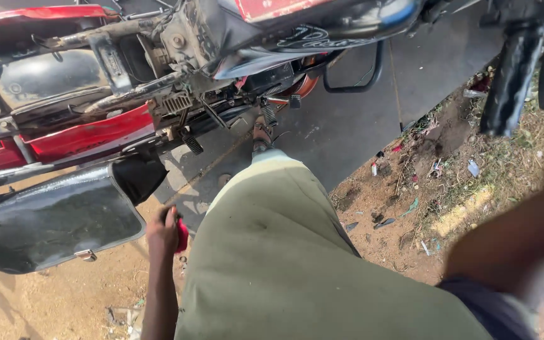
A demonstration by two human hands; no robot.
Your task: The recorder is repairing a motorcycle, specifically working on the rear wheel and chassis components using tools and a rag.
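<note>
Across the top of the head view lies a red and black motorcycle [96,94], its frame, engine parts and cables exposed, with a black side panel [51,217] hanging low at the left and a black handlebar grip [511,75] at the upper right. Below it, filling the middle, is the person's own leg in olive-green trousers [278,264], bent at the knee, the foot in a brown shoe [261,135] set on the ground just beside the engine. The ground under the machine is a grey concrete slab [360,113]; to the right it gives way to bare earth with dry grass and scattered litter [436,176], and to the lower left to sandy soil [45,302].

The left arm reaches straight up from the bottom edge, alongside the thigh, forearm nearly vertical in the picture. The left hand [164,230] sits just beside the lower right corner of the side panel, its fingers curled shut around a small red object [182,236], which shows only as a sliver between the hand and the trouser leg; what it is cannot be told.

The right arm [511,233] crosses the right side as a dark blur, close to the camera, rising toward the upper right edge. Its hand is out of the picture, so the state of its fingers cannot be told.
</note>
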